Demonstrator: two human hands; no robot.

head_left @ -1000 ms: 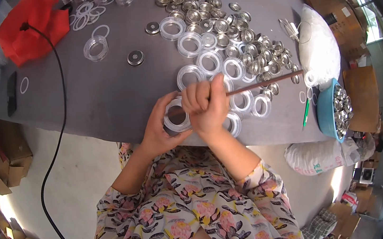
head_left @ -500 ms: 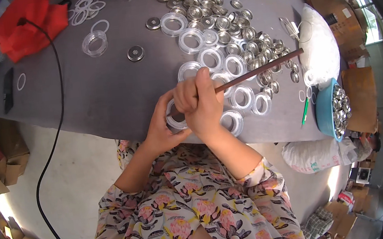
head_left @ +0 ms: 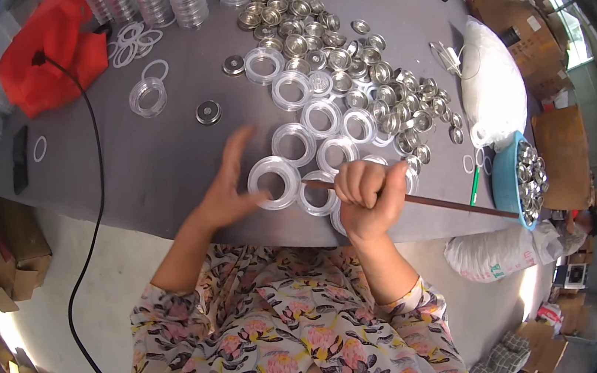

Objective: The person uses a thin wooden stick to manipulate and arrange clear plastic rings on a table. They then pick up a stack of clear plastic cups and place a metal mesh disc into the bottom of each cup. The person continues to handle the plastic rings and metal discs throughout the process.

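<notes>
My left hand [head_left: 228,191] is open, its fingers spread beside a clear plastic ring [head_left: 271,164] at the table's near edge. The thumb side reaches close to the ring's rim; whether it touches I cannot tell. My right hand [head_left: 368,196] is closed around a thin brown stick [head_left: 457,206]. One end of the stick points left toward that ring, and the other extends right toward the blue basin. More clear rings lie under and around my right hand, partly hidden by it. Several shiny round metal caps [head_left: 335,59] are heaped behind the rings.
A red cloth [head_left: 47,53] with a black cable [head_left: 95,137] lies at the left. Stacks of clear plastic rings [head_left: 186,2] stand at the back. A white bag [head_left: 494,80], a green pen [head_left: 475,186] and a blue basin [head_left: 505,180] of metal caps are on the right.
My left hand has let go of the clear ring and opened, moving left. My right hand has moved right and down with the stick, whose far end now tilts toward the basin.
</notes>
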